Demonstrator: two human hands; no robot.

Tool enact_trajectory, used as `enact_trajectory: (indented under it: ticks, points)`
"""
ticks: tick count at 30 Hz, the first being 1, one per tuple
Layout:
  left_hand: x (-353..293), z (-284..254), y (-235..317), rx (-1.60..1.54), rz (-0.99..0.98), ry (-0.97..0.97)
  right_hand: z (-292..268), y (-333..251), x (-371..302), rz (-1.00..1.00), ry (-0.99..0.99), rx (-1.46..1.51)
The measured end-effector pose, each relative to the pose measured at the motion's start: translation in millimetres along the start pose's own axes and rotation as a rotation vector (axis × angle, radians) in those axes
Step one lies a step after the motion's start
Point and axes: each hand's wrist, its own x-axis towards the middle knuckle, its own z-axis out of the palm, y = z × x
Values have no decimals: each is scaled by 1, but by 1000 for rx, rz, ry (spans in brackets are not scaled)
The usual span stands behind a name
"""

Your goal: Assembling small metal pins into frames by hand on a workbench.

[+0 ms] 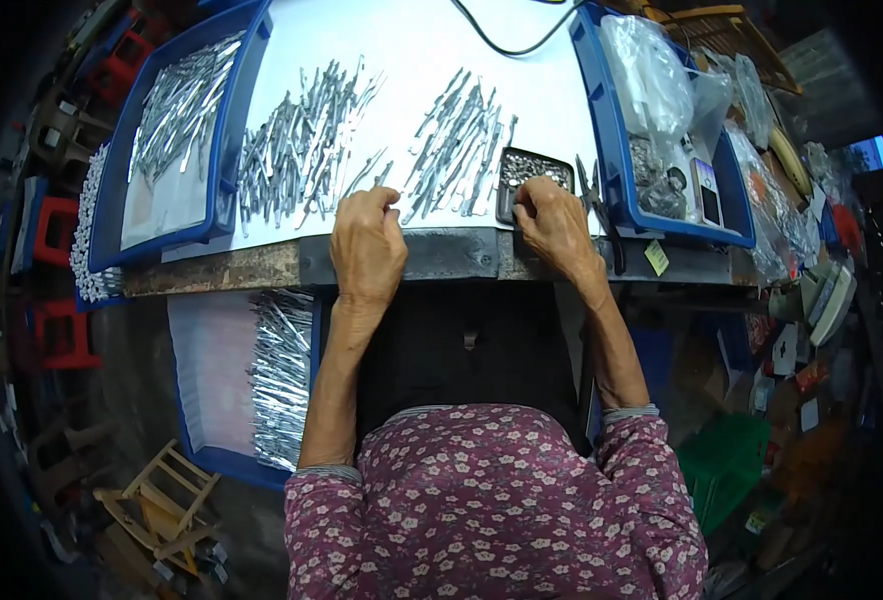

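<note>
My left hand (369, 245) curls by two metal-strip heaps (306, 145); my right hand (558, 228) bunches at the tray (503, 190). I can't tell whether either grips anything; nor which heap's done.

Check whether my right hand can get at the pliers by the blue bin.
Probably yes. The pliers lie just to the right of your right hand, with nothing visible on top of them, though that hand is busy at the small dark tray.

On the table (451, 252) before you, strip piles (301, 150) lie between the left tray (223, 190) and right tray (606, 130). Right of them sits the parts box (504, 190), then your pliers (592, 192).
</note>
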Motion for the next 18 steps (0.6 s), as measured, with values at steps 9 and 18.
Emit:
enact_trajectory:
  ticks: [9, 18]
  points:
    - [7, 2, -22, 225, 49, 56, 8, 2, 4, -103, 3, -133]
    - [15, 0, -34, 320, 57, 92, -4, 5, 4, -69, 35, 12]
